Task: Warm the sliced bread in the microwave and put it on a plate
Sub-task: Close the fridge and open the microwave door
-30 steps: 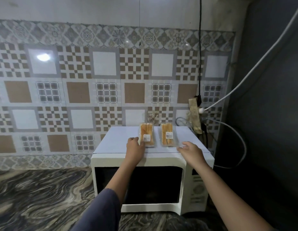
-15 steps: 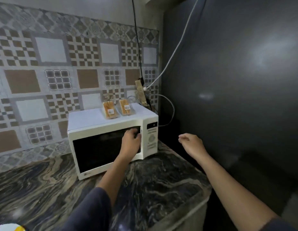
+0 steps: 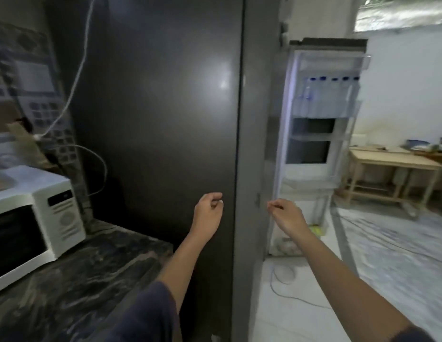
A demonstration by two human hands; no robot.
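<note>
Loosely curled hands (image 3: 208, 213) (image 3: 286, 215) before a smooth, glossy dark fridge (image 3: 153, 119).

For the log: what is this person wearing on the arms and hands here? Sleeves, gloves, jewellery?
The left hand and right hand are bare: no gloves, no ring or watch visible in this blurred frame. Forearms uncovered. A dark blue-grey left sleeve ends near the elbow; the right sleeve shows only its dark edge at the bottom corner.

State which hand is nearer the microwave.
Left. The left hand hangs right of the microwave, before the dark fridge wall; the right hand is farther right, near the open fridge door.
</note>
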